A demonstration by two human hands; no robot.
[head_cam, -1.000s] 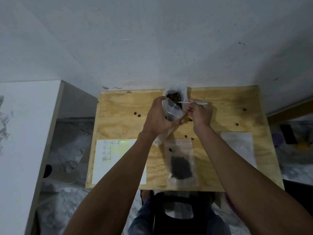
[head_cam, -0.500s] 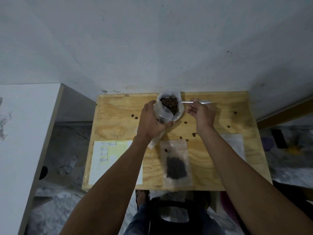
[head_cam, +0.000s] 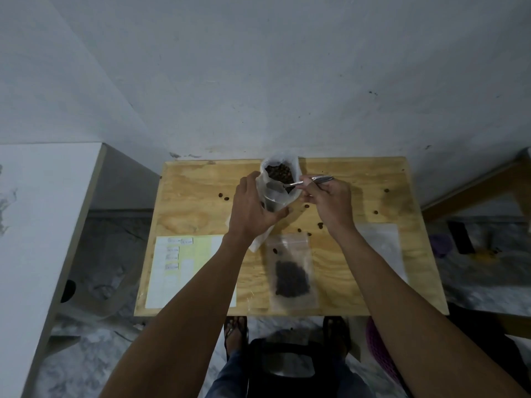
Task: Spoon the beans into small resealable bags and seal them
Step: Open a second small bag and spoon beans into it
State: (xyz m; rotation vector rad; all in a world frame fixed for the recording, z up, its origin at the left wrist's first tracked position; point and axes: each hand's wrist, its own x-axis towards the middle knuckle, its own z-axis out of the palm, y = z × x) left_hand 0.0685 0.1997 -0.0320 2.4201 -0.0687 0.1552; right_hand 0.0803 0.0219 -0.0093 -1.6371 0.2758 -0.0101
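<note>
Open clear bag [head_cam: 277, 193] of brown beans [head_cam: 279, 172] held upright, spoon [head_cam: 298, 183] inside; filled bag [head_cam: 290, 272] lies flat

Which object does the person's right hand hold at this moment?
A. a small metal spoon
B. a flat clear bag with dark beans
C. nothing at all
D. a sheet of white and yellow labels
A: the right hand grips the handle of the small metal spoon, whose bowl reaches into the open clear plastic bag of brown beans held by the left hand.
</note>
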